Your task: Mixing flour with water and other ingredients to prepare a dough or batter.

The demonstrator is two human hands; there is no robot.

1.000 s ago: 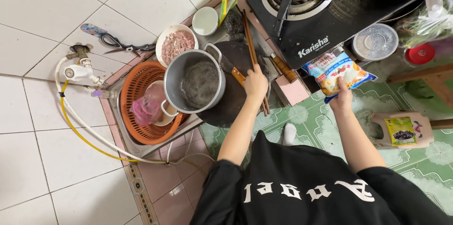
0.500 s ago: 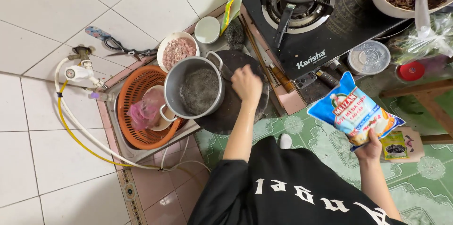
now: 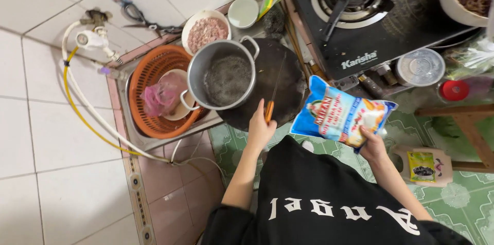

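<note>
My left hand (image 3: 260, 128) is closed around the orange handle of a knife (image 3: 274, 91). Its thin blade lies over the round dark cutting board (image 3: 288, 78). My right hand (image 3: 373, 146) grips the lower corner of a blue and white plastic food bag (image 3: 339, 115), holding it in the air just right of the board. A steel pot (image 3: 224, 78) with dark contents rests on the board's left edge, next to my left hand.
An orange basket (image 3: 149, 78) holds a pink bag (image 3: 162, 97) in the sink. Behind sit a bowl of pinkish mince (image 3: 206, 31), a white cup (image 3: 243, 12) and scissors (image 3: 139, 16). A gas stove (image 3: 370, 24) stands at right, with a lidded tub (image 3: 421, 66) and a red lid (image 3: 454, 91).
My left hand drew back from the far side of the board and now holds the knife. My right hand lifted the bag and brought it left, closer to the board.
</note>
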